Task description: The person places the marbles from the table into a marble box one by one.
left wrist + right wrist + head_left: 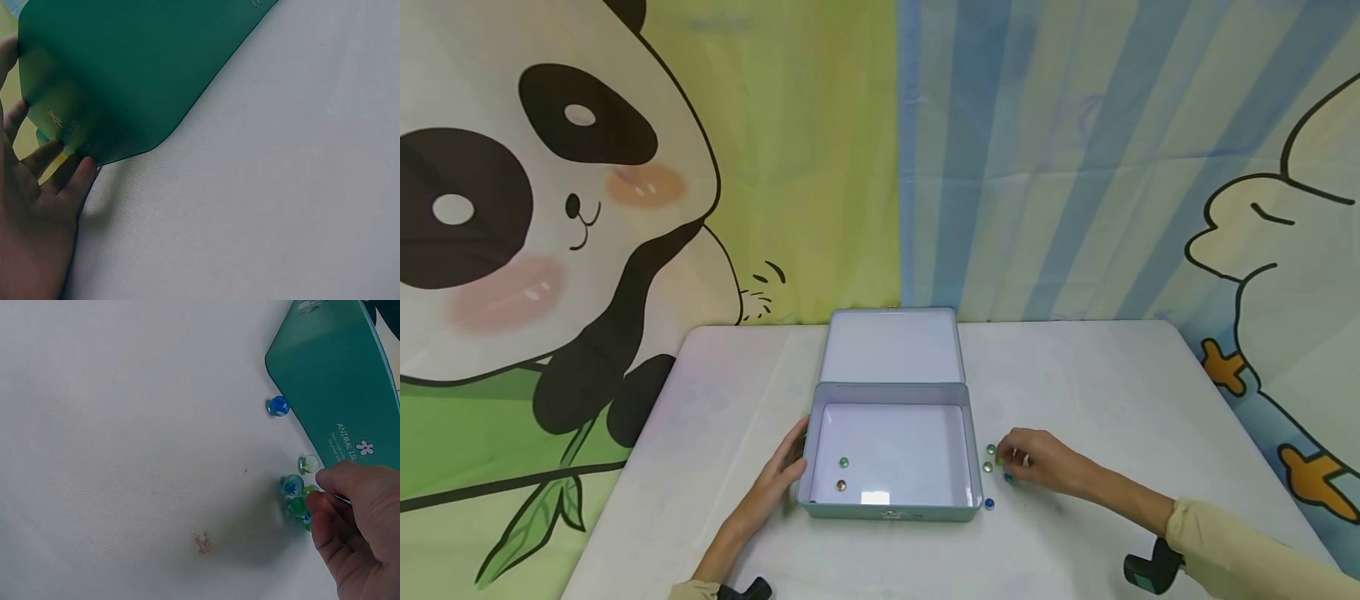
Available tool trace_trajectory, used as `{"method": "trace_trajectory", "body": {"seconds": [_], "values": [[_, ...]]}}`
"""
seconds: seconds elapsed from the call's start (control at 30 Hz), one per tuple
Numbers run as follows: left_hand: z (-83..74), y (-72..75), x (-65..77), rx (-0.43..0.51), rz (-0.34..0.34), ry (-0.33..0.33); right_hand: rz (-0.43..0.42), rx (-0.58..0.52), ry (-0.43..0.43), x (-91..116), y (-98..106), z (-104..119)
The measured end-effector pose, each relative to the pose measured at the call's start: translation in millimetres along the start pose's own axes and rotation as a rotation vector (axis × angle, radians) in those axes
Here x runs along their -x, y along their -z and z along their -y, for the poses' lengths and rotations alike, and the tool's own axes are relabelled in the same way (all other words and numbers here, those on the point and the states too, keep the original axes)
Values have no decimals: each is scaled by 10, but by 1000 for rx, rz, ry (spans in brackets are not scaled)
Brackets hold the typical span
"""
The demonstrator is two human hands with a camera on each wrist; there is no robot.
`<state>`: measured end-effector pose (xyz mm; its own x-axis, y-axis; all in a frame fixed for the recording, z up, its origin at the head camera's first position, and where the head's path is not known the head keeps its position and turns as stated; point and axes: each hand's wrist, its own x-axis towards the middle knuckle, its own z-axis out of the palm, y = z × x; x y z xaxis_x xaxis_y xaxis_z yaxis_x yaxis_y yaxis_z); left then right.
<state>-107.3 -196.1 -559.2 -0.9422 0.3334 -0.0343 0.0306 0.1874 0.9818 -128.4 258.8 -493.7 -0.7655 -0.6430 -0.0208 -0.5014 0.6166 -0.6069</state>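
Observation:
A green tin box (891, 513) stands on the table with its hinged lid (891, 346) raised behind it. Inside lie a green marble (844, 462) and an orange marble (841, 485). My left hand (775, 479) rests against the box's left side, fingers spread along the wall in the left wrist view. Right of the box, my right hand (1037, 460) pinches a yellow-green marble (310, 490) between thumb and forefinger, low over the table. Close by are a blue-green marble (292, 485), a clear marble (309, 464) and a blue marble (279, 405).
The white table (1097, 375) extends on both sides of the box. Behind it hang a panda-printed curtain (805, 167) and a blue striped curtain (1075, 167). The box's right wall (337, 381) stands right beside the loose marbles.

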Motion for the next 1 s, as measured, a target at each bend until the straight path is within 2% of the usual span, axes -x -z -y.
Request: {"method": "trace_trajectory", "body": {"seconds": [0.37, 0.63, 1.0], "values": [[15, 6, 6, -9, 4, -16, -13, 60, -18, -92, -69, -49], [15, 8, -1, -6, 9, -17, 22, 96, -24, -152, -104, -29], [28, 11, -6, -12, 5, -8, 4, 130, 25, -129, -113, -15]]}}
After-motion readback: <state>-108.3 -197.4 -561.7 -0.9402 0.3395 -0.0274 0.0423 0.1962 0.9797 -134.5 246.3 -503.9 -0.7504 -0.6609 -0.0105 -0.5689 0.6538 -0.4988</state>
